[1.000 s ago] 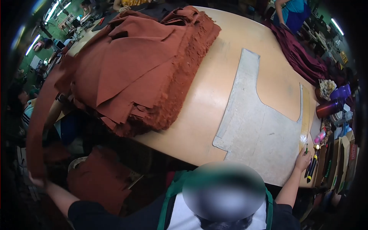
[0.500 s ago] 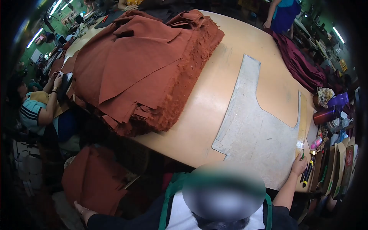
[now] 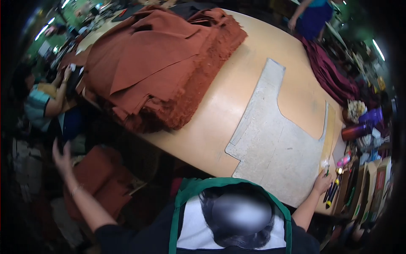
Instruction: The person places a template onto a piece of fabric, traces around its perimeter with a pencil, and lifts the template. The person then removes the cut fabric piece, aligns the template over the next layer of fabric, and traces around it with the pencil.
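Note:
My left hand (image 3: 62, 160) is raised at the left with its fingers spread, holding nothing. Below and beside it hangs a rust-red fabric piece (image 3: 99, 180), apart from the fingers. My right hand (image 3: 324, 182) rests at the right edge of the table, closed around a thin green-tipped pen-like tool (image 3: 327, 170), mostly hidden by the fingers. Next to that hand lies a large pale grey pattern template (image 3: 279, 144) with a curved cut-out, flat on the table. A yellowish strip (image 3: 328, 135) runs along the template's right side.
A thick stack of rust-red fabric (image 3: 148, 67) covers the left of the tan table (image 3: 220, 110). Yellow-and-black cutters (image 3: 332, 194), a dark red tumbler (image 3: 354, 132) and cardboard boxes (image 3: 368, 186) line the right edge. Maroon cloth (image 3: 325, 72) lies beyond. A co-worker (image 3: 46, 99) sits at left.
My left hand has let go of the hanging rust-red fabric and swung up, its fingers now spread. The right hand stays by the template. The view has shifted slightly.

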`<state>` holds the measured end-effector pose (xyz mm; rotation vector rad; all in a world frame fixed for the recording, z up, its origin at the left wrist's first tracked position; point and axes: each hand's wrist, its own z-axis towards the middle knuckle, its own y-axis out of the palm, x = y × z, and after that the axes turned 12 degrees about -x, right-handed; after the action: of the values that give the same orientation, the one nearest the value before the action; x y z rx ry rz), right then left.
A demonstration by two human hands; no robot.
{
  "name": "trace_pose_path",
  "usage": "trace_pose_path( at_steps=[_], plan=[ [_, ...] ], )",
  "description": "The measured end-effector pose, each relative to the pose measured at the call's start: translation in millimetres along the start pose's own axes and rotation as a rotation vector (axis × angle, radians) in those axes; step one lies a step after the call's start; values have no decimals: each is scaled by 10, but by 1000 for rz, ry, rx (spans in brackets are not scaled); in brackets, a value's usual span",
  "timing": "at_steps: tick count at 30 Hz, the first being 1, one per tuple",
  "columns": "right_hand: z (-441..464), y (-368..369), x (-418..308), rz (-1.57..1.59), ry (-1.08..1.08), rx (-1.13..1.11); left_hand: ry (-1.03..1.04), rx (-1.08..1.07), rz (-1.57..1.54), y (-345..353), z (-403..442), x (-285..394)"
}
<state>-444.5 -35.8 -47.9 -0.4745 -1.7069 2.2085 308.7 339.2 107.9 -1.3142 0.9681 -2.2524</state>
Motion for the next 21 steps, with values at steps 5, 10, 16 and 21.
trace_pose_path(
  at_steps=[5,10,16,21],
  plan=[
    [-21,-3,16,31,-43,9,701,-202,198,1224,126,1614],
    [-38,15,59,46,-39,7,621,-100,194,1639,422,1701],
    [-162,-152,-149,-15,-87,127,773,132,-120,1589,28,2646],
    [-189,-451,-681,495,-381,19,935,-320,-829,1831,-850,3448]
  ],
)
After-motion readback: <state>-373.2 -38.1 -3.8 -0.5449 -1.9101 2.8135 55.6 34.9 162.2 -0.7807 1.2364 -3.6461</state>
